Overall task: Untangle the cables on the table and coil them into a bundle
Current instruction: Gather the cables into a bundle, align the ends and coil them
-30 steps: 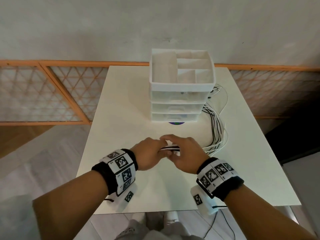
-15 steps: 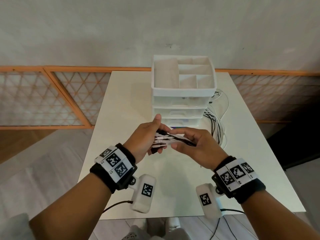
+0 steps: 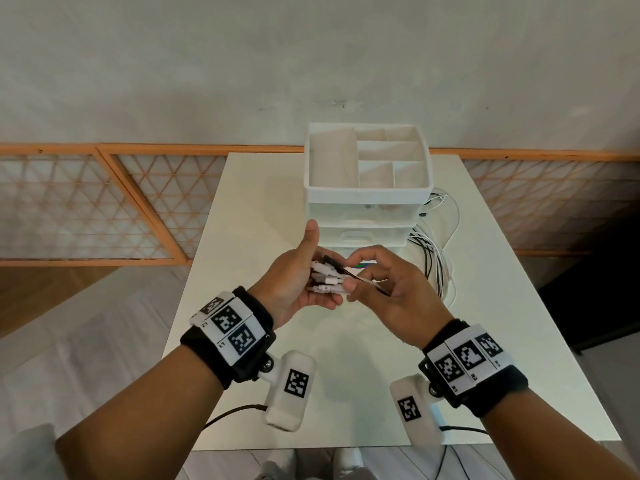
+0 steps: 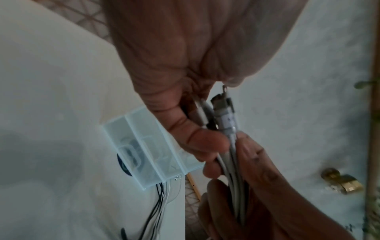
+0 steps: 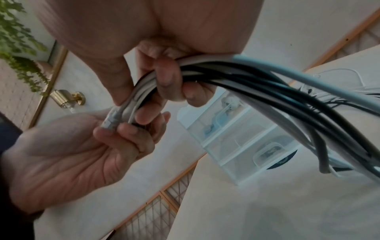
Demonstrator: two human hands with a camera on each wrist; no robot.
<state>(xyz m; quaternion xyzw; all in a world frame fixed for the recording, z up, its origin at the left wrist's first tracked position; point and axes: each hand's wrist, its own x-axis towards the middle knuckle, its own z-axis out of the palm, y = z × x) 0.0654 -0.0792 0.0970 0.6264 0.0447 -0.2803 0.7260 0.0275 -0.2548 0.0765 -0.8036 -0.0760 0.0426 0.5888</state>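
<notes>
Head view: illumination is even, diffuse and moderately bright, with no hard shadows. The worktop (image 3: 263, 216) shows soft glare near its lower centre. Wide-angle distortion bows the straight lines toward the frame edges; the lower right corner falls dark. Focus is acceptable throughout.

Left wrist view: dim, with a cool cast. The left hand (image 4: 185, 53) in the upper centre is close to the lens and soft; motion blur smears the lower right.

Right wrist view: dim; the cables (image 5: 267, 91) are blurred toward the right edge.
</notes>
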